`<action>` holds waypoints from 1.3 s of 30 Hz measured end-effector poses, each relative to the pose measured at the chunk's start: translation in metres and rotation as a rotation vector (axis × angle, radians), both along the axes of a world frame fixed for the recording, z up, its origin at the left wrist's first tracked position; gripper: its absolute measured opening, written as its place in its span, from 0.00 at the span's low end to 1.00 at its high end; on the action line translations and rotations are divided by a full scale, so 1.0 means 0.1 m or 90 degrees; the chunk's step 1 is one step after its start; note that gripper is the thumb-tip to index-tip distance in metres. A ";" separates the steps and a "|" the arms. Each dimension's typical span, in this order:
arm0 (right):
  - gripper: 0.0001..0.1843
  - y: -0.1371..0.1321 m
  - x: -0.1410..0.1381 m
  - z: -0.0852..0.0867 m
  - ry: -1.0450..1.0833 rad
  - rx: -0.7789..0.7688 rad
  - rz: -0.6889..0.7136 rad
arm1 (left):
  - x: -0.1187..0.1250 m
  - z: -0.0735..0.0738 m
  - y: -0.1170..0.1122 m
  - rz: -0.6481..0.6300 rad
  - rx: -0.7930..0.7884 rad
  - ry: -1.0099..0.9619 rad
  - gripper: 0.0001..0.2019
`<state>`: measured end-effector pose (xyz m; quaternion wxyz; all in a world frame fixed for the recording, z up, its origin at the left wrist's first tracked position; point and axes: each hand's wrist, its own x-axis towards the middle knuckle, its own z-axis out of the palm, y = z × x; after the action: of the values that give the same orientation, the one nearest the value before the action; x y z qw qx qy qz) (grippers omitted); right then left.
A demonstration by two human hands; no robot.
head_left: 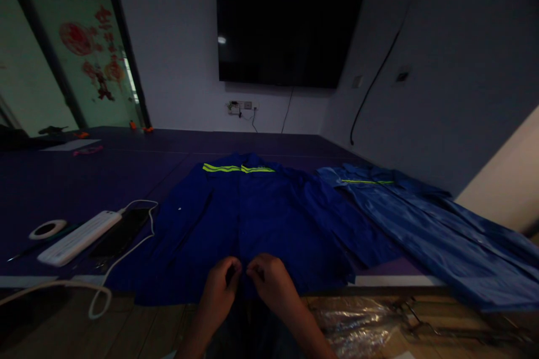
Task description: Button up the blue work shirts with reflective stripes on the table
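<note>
A dark blue work jacket point(269, 207) with yellow-green reflective stripes across its chest lies spread out in front of me, collar pointing away. Both my hands are at its lower front, one on each side of the middle opening. My left hand point(224, 277) has its fingers pinched at the jacket's front edge near the hem. Facing it, my right hand point(267, 275) pinches the opposite front edge, a small gap from the left. The fingertips and the bit of cloth in them are dim and partly hidden.
A lighter blue garment point(421, 219) lies to the right, hanging over the purple surface's edge. On the left are a white power strip point(80, 237), a dark phone point(120, 233) and a white cable point(154, 219). Clear plastic wrapping point(357, 322) lies below. A television point(288, 33) hangs on the wall.
</note>
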<state>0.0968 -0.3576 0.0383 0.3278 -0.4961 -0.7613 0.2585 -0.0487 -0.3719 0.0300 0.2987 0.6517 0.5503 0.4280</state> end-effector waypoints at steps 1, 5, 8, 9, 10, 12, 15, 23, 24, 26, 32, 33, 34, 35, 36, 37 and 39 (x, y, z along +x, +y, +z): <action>0.09 -0.01 -0.01 0.00 -0.025 0.010 -0.004 | 0.00 0.01 0.00 0.000 -0.007 0.001 0.10; 0.11 -0.04 -0.03 -0.01 -0.131 0.045 -0.017 | 0.01 0.05 -0.01 0.007 -0.026 0.023 0.15; 0.12 -0.05 -0.03 -0.01 -0.173 0.048 -0.006 | 0.02 0.07 0.00 0.016 -0.015 0.046 0.13; 0.12 -0.05 -0.04 -0.01 -0.173 0.048 -0.005 | 0.03 0.06 0.00 0.019 -0.010 0.053 0.13; 0.13 -0.06 -0.04 -0.02 -0.162 0.048 -0.008 | 0.03 0.05 0.01 0.023 -0.006 0.060 0.12; 0.13 -0.08 -0.04 -0.04 -0.100 0.049 -0.024 | 0.04 0.02 0.02 0.040 0.009 0.070 0.10; 0.11 -0.10 -0.07 -0.11 0.072 0.021 -0.078 | 0.04 -0.03 0.04 0.068 0.040 0.082 0.09; 0.11 0.02 -0.10 -0.13 0.381 -0.226 -0.167 | 0.08 -0.20 0.01 0.078 0.194 0.135 0.09; 0.12 0.04 -0.09 -0.11 0.374 -0.277 -0.167 | 0.08 -0.21 0.00 0.077 0.207 0.139 0.09; 0.12 0.06 -0.05 -0.09 0.343 -0.359 -0.144 | 0.06 -0.21 -0.02 0.074 0.209 0.155 0.08; 0.17 0.26 0.16 -0.06 0.190 -0.223 -0.048 | -0.23 0.13 0.22 0.106 0.155 0.202 0.09; 0.18 0.36 0.21 -0.02 0.155 -0.193 -0.051 | -0.30 0.24 0.34 0.120 0.152 0.215 0.10; 0.17 0.48 0.28 0.03 0.122 -0.158 -0.053 | -0.37 0.35 0.50 0.134 0.149 0.236 0.11; 0.16 0.63 0.34 0.10 0.092 -0.120 -0.058 | -0.44 0.48 0.68 0.149 0.143 0.264 0.11; 0.15 0.80 0.41 0.18 0.063 -0.087 -0.061 | -0.50 0.60 0.88 0.168 0.139 0.294 0.12; 0.14 1.00 0.47 0.25 0.032 -0.059 -0.071 | -0.56 0.71 1.10 0.192 0.139 0.320 0.13; 0.14 1.45 0.60 0.38 -0.041 -0.021 -0.096 | -0.65 0.91 1.56 0.246 0.129 0.374 0.16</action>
<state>0.1565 -0.2129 0.0761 0.3135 -0.5654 -0.7276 0.2293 -0.1140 -0.2154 0.1206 -0.0248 0.6572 0.6803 0.3236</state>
